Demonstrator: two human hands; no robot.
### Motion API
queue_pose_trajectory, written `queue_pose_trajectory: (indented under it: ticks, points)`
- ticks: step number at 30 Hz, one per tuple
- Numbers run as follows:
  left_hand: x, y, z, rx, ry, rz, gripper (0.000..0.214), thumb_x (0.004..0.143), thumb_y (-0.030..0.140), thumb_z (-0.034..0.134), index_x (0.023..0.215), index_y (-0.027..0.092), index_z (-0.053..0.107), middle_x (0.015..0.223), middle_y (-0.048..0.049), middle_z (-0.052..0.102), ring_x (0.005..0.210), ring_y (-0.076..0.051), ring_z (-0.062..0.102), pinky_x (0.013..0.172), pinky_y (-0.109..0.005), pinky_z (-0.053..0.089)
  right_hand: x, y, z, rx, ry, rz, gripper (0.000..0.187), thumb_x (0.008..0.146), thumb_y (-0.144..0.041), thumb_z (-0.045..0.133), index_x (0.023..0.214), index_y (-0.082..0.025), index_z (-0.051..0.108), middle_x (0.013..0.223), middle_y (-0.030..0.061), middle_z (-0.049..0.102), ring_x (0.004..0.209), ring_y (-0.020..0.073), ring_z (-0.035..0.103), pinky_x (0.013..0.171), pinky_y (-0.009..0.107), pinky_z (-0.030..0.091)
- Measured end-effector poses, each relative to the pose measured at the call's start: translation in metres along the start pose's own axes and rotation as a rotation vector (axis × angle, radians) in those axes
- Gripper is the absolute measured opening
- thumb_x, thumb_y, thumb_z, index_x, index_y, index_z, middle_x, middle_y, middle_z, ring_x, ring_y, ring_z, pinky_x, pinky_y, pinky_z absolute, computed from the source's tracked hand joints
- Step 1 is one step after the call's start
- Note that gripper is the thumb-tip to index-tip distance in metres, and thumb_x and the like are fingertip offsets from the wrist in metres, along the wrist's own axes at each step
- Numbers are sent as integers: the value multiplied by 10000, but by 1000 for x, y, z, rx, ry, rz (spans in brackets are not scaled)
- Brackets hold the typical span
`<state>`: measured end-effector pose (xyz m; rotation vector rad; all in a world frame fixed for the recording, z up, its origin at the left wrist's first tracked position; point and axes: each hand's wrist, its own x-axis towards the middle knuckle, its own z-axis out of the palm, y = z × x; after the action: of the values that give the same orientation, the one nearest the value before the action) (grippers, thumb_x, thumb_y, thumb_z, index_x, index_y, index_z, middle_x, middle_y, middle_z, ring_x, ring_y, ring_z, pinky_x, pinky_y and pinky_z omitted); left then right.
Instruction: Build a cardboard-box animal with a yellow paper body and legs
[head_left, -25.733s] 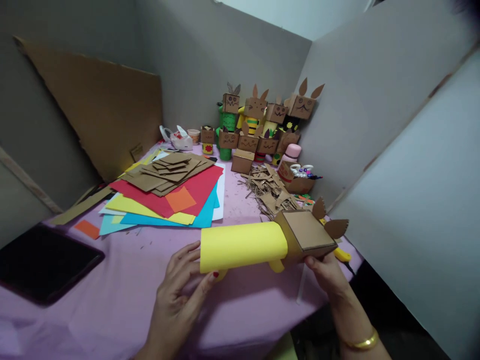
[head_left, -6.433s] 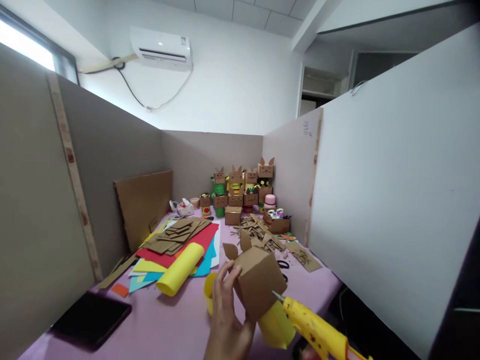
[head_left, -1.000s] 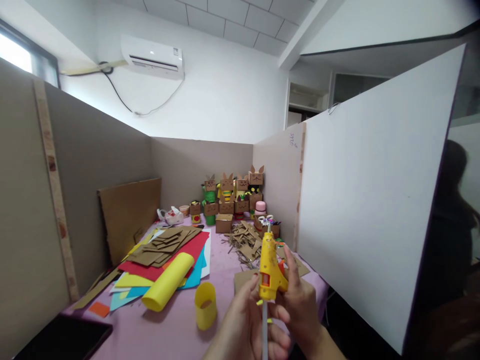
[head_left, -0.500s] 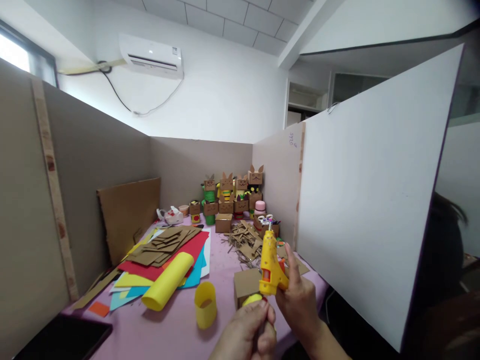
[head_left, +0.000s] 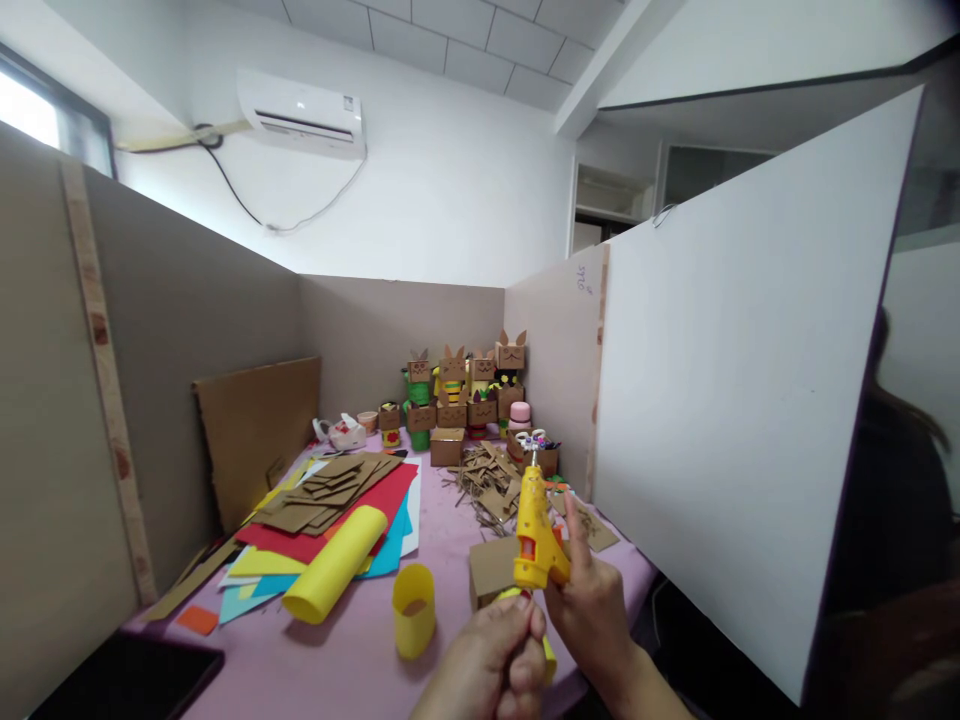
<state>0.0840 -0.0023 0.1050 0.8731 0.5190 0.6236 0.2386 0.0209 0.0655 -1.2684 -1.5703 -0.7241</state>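
Note:
A yellow hot glue gun (head_left: pixel 531 530) points away from me, its metal nozzle up. My right hand (head_left: pixel 596 600) is wrapped round its handle, index finger stretched upward. Behind the gun's rear end, my left hand (head_left: pixel 491 655) is closed in a pinch; a small red bit shows at its fingertips, but what it grips is mostly hidden. Something yellow (head_left: pixel 550 660) peeks out beside and beneath the left hand, partly covered. A cardboard box (head_left: pixel 491 568) sits just past the hands. To their left stands an open yellow paper tube (head_left: pixel 414 625).
A rolled yellow sheet (head_left: pixel 337 565) lies by cardboard pieces (head_left: pixel 326 490) on coloured sheets. Cardboard scraps (head_left: pixel 487 480) are heaped farther back. Cardboard animal figures (head_left: pixel 452 385) stand at the rear. A black flat object (head_left: pixel 127 675) lies front left; a white panel (head_left: pixel 750 380) rises at right.
Both hands and the glue gun have shifted slightly left. More of the yellow thing shows beside my left hand. The person behind the panel has moved a little.

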Motion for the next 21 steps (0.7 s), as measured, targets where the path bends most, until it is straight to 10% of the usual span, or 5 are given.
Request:
queue_pose_trajectory:
  ticks: [11,21]
  points:
    - [-4,3,5,22,73,19,362,736,466,715,717,209,459,426,130,372,327,-7,126,343,-170,106,-3,-5,7,48,-32,18,662,960,-289,302,1504,-17,40,534,28,661,401,259,633,381,333,483]
    - [12,5,7,4,262,-74,375,996,266,243,670,209,419,377,113,286,305,-40,44,312,-185,68,-4,-8,14,72,-62,63,718,868,-197,401,1480,48,117,541,48,685,362,260,608,358,332,446]
